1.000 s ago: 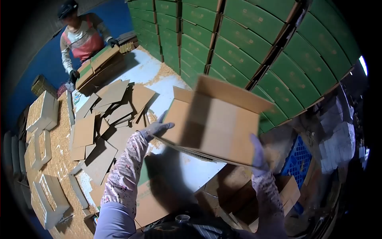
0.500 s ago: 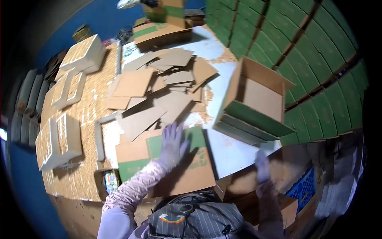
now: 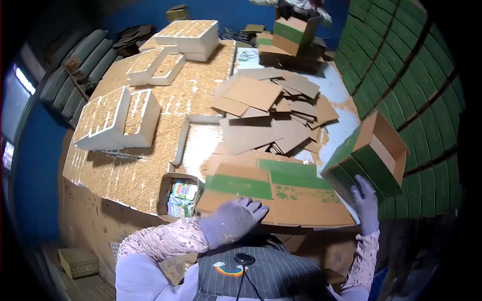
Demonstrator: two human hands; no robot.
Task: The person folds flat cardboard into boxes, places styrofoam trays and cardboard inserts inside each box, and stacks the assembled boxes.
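Observation:
At the near edge of the table, my gloved left hand (image 3: 235, 220) lies over the front edge of a flattened green-and-brown cardboard box (image 3: 301, 203), its fingers a little apart and nothing in them. My gloved right hand (image 3: 365, 200) is beside the near side of an open green carton (image 3: 369, 155), fingers spread, holding nothing; whether it touches the carton I cannot tell. The carton stands tilted to the view at the table's right, its brown inside showing. Behind the flat box lies a loose pile of cardboard sheets (image 3: 266, 133).
Green boxes (image 3: 427, 90) are stacked along the right. White foam trays (image 3: 145, 118) stand on the grain-covered surface (image 3: 165, 165) at left. A small box of colourful packets (image 3: 183, 193) is at the front. Across the table, a co-worker's sleeve (image 3: 301, 4) shows behind a carton (image 3: 291, 35).
The open carton left my hands and now stands at the right. My left hand moved back across the flat box towards its near edge. That flat box now lies wider open. The view turned left.

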